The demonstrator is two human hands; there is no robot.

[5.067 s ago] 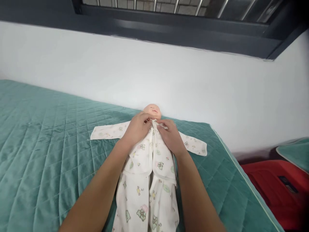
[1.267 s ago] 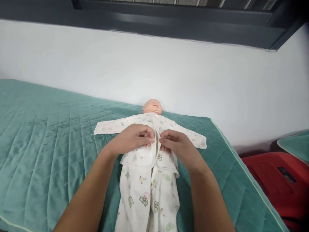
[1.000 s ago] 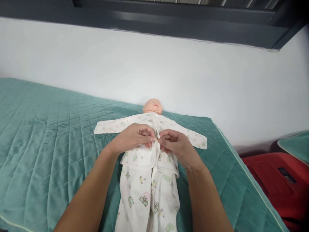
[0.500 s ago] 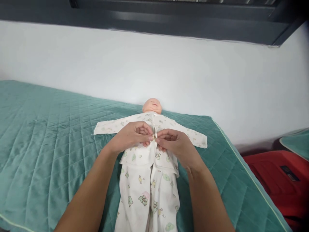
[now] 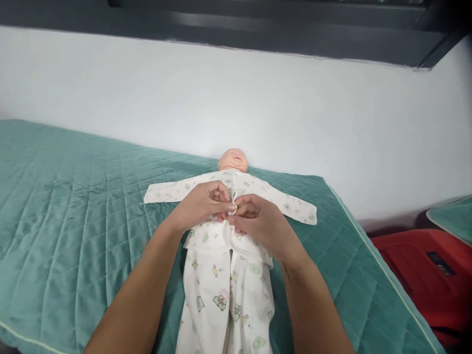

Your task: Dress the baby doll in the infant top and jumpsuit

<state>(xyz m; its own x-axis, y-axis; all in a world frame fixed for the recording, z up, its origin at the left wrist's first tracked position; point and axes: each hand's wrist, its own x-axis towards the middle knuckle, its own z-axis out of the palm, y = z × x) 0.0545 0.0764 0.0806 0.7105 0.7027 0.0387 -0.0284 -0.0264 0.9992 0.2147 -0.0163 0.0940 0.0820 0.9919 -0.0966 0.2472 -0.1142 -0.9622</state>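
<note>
A baby doll (image 5: 233, 160) lies on its back, dressed in a white printed jacket (image 5: 206, 236) and white printed trousers (image 5: 210, 295). Both sleeves stretch out sideways. My left hand (image 5: 208, 204) pinches the jacket's front edge at mid-chest between thumb and fingers. Touching the same front opening from the right, my right hand (image 5: 260, 216) has its fingers bent around the cloth edge, close to my left fingertips. The small fastening between the fingertips is mostly hidden.
A green quilted cover (image 5: 92, 211) lies under the doll. Behind it rises a white wall (image 5: 165, 98) with a dark frame (image 5: 221, 24) above. A red plastic object (image 5: 416, 275) stands at the right, beside another green piece (image 5: 453, 219).
My right hand has shifted slightly left, its thumb now lower and further across the jacket's front. My left hand has barely moved. The jacket's front edge is bent differently between the fingers.
</note>
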